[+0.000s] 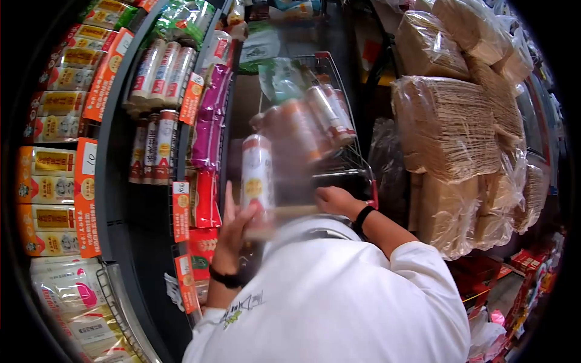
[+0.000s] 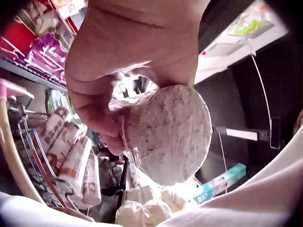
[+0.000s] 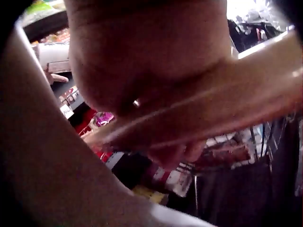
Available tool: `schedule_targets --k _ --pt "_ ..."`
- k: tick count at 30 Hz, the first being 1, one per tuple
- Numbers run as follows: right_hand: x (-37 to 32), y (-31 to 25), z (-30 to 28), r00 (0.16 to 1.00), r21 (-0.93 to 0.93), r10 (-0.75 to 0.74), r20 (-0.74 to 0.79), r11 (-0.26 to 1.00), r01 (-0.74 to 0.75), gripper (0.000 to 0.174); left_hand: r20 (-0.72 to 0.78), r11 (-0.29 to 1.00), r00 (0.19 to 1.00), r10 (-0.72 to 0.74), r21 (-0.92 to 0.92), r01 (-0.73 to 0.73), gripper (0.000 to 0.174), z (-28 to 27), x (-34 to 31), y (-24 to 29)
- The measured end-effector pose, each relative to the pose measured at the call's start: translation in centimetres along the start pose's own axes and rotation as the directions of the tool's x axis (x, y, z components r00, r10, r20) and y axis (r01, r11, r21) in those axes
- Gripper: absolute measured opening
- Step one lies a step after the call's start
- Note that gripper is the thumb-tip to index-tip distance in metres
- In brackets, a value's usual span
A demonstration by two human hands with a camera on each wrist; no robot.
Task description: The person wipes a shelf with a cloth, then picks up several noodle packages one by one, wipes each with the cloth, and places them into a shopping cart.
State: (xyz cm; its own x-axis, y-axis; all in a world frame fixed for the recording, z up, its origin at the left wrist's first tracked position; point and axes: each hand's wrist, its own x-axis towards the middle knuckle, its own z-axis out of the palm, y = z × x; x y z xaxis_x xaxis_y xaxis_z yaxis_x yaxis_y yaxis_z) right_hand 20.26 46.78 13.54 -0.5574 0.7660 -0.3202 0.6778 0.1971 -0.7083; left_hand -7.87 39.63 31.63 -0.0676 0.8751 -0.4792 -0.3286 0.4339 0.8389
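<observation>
My left hand [image 1: 233, 233] grips a white cylindrical pack of dried noodles [image 1: 258, 169] near its lower end, holding it upright beside the cart. In the left wrist view, the round pale end of the noodle pack [image 2: 173, 137] faces the camera, with fingers [image 2: 97, 106] curled at its side. My right hand [image 1: 340, 202] grips the shopping cart's handle [image 1: 296, 210]. The tan handle bar [image 3: 227, 109] crosses the right wrist view, fingertips showing below it. Several similar noodle packs [image 1: 327, 112] lie in the wire cart, partly blurred.
Shelves at left carry noodle rolls [image 1: 160, 72], purple packets [image 1: 210, 118], red packets [image 1: 206, 196] and orange price tags [image 1: 88, 196]. Plastic-wrapped brown stacks [image 1: 448, 127] rise close to the cart's right side. The red-cornered cart basket [image 1: 357, 136] extends ahead along the aisle.
</observation>
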Motion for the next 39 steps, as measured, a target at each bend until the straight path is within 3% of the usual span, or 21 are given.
schedule_targets --k 5,8,9,10,12,13,14,16,19,21,22,23,26,27,29,31,32,34,36,38,39 --pt "-4.5 2.2 -3.5 0.989 0.145 -0.007 -0.149 0.989 0.029 0.024 0.018 0.999 0.999 0.029 0.036 -0.030 0.108 7.4 8.3 -1.2" --pt "-8.3 5.0 -5.1 0.957 0.364 0.092 -0.274 0.931 0.015 0.021 -0.026 0.976 0.981 0.192 0.115 -0.188 0.104 11.1 16.1 -4.6" --pt "-9.3 5.8 -5.8 0.980 0.450 0.092 -0.177 0.893 -0.003 0.024 -0.070 0.904 0.926 0.370 0.258 -0.342 0.101 10.8 20.1 -7.5" --pt "-9.9 5.5 -6.3 0.977 0.429 0.080 -0.195 0.903 0.012 0.025 -0.122 0.883 0.948 0.294 0.415 -0.221 0.103 10.7 22.5 -9.2" --pt "-10.9 4.9 -7.5 0.978 0.373 0.046 -0.205 0.927 0.034 0.026 -0.004 0.713 0.988 0.157 0.692 -0.111 0.106 11.9 23.1 -10.2" --pt "-10.8 5.2 -7.2 0.988 0.357 0.054 -0.144 0.934 0.001 0.027 0.151 0.743 0.984 0.098 0.646 -0.173 0.106 12.4 22.5 -10.2" --pt "-10.8 5.4 -7.1 0.986 0.389 0.033 -0.161 0.921 0.032 0.027 0.202 0.631 0.967 0.152 0.734 -0.252 0.097 13.0 22.1 -10.3" --pt "-10.7 5.2 -8.0 0.992 0.394 0.067 -0.110 0.919 -0.018 0.027 0.320 -0.019 0.919 0.230 0.946 -0.324 0.086 13.8 21.1 -10.6" --pt "-9.5 6.0 -8.2 0.979 0.373 -0.017 -0.201 0.923 0.092 0.024 0.225 0.347 0.956 0.190 0.895 -0.280 0.073 14.6 19.2 -9.3" --pt "-8.3 5.8 -8.5 0.980 0.310 -0.014 -0.197 0.948 0.076 0.025 0.163 0.487 0.964 0.212 0.837 -0.249 0.064 13.1 18.6 -9.9" --pt "-7.6 5.4 -8.6 0.981 0.276 -0.021 -0.191 0.958 0.075 0.025 0.124 0.554 0.966 0.226 0.799 -0.232 0.060 11.4 18.3 -10.6" --pt "-6.6 5.6 -8.1 0.981 0.219 -0.038 -0.189 0.972 0.080 0.026 0.092 0.597 0.961 0.261 0.767 -0.236 0.037 9.5 18.2 -11.4" --pt "-4.8 4.7 -7.4 0.995 0.094 -0.087 -0.054 0.991 0.092 0.024 -0.064 0.658 0.933 0.353 0.726 -0.200 0.022 4.8 16.9 -11.6" --pt "-4.1 4.8 -6.6 0.988 0.056 -0.148 -0.039 0.987 0.150 0.022 -0.098 0.847 0.935 0.340 0.463 -0.260 0.019 3.3 15.9 -11.4" --pt "-3.0 5.2 -5.0 0.966 -0.026 -0.258 0.014 0.966 0.258 0.019 -0.240 0.922 0.913 0.329 0.291 -0.256 0.029 1.3 12.6 -8.8" --pt "-2.1 5.4 -3.6 0.962 -0.044 -0.198 0.186 0.977 0.210 0.019 -0.367 0.964 0.902 0.229 -0.046 -0.263 0.046 -1.0 11.0 -7.3" --pt "-2.1 5.7 -3.6 0.956 -0.059 -0.146 0.256 0.984 0.166 0.018 -0.510 0.948 0.842 0.178 -0.139 -0.285 0.049 -2.2 10.5 -7.1" --pt "-1.8 7.0 -2.5 0.965 -0.030 -0.144 0.218 0.988 0.154 0.022 -0.499 0.843 0.855 0.142 -0.392 -0.369 0.042 -4.2 7.7 -3.8" --pt "-2.2 6.3 -3.1 0.978 -0.077 -0.133 0.163 0.986 0.147 0.019 -0.554 0.727 0.780 0.291 -0.402 -0.556 0.032 -7.8 6.4 -2.0" --pt "-2.4 5.8 -2.9 0.986 -0.154 -0.141 0.092 0.976 0.154 0.016 -0.708 0.718 0.607 0.360 -0.205 -0.665 0.025 -9.8 5.4 1.3" --pt "-2.7 5.6 -3.0 0.981 -0.194 -0.190 0.051 0.961 0.196 0.014 -0.703 0.674 0.609 0.368 -0.249 -0.695 0.022 -11.9 5.1 2.5"
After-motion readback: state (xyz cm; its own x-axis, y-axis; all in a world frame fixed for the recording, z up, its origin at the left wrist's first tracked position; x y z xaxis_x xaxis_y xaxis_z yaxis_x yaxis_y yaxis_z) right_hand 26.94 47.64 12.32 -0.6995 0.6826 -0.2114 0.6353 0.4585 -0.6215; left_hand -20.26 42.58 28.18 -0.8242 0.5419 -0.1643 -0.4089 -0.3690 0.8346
